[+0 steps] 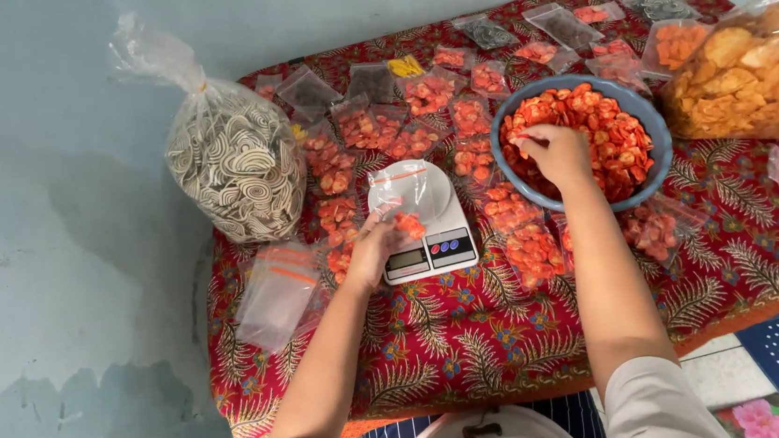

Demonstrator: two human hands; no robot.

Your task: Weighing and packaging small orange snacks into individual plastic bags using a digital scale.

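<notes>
a small clear bag (403,192) with a few orange chips lies on the white scale (419,218); the scale has a grey screen (406,263) at its front edge. a big tied bag of striped crackers (236,162) stands at the left. a big bag of yellow chips (752,70) is at the right. many small filled bags (372,128) lie behind the scale, and a pile of empty bags (276,295) lies at the front left.

Soft, even daylight, sharp focus (slight wide-angle bending at edges), faint shadows.
</notes>
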